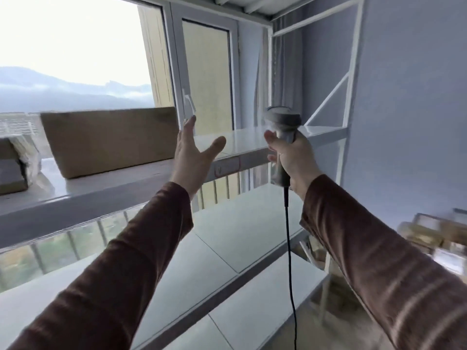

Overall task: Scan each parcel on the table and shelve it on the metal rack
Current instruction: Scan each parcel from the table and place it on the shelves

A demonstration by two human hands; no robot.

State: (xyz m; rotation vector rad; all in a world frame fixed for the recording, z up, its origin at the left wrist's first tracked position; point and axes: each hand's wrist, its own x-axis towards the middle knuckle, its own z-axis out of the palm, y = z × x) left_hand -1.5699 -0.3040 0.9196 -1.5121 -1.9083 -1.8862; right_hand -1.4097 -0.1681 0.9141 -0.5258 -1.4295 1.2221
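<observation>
Overexposed daylight floods through the window (75, 41); edges blurred, perhaps motion.

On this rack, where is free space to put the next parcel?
The upper shelf is bare between the cardboard box and the right end frame. The shelf below is also bare. Left of the box, a wrapped parcel crowds it.

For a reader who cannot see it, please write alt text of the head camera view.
A person's open left hand reaches beside a cardboard box on a white metal rack, while the right hand grips a corded barcode scanner. A second parcel sits at the shelf's left edge, before a window.
</observation>
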